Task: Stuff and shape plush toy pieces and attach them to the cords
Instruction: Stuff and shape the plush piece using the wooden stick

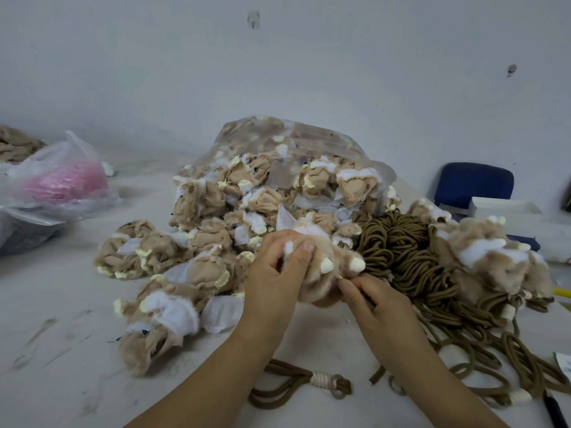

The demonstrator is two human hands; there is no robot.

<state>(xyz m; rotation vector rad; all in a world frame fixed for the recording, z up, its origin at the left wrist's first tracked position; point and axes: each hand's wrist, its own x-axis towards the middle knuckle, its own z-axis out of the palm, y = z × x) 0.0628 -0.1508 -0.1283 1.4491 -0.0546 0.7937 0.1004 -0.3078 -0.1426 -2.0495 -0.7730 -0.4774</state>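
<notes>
I hold a tan furry plush piece with two cream horn-like tips just above the table's middle. My left hand grips its left side, thumb pressed into white fluff at the top. My right hand pinches its lower right edge. Behind lies a heap of inside-out tan plush pieces spilling from a clear plastic bag. A tangle of brown cords lies to the right. One looped cord with a cream binding and metal ring rests near my forearms. Turned furry pieces sit at the far right.
A clear bag with something pink stands at the left, more tan fabric behind it. A blue chair back and a white box are at the right rear. A black pen-like item lies at the bottom right. White table.
</notes>
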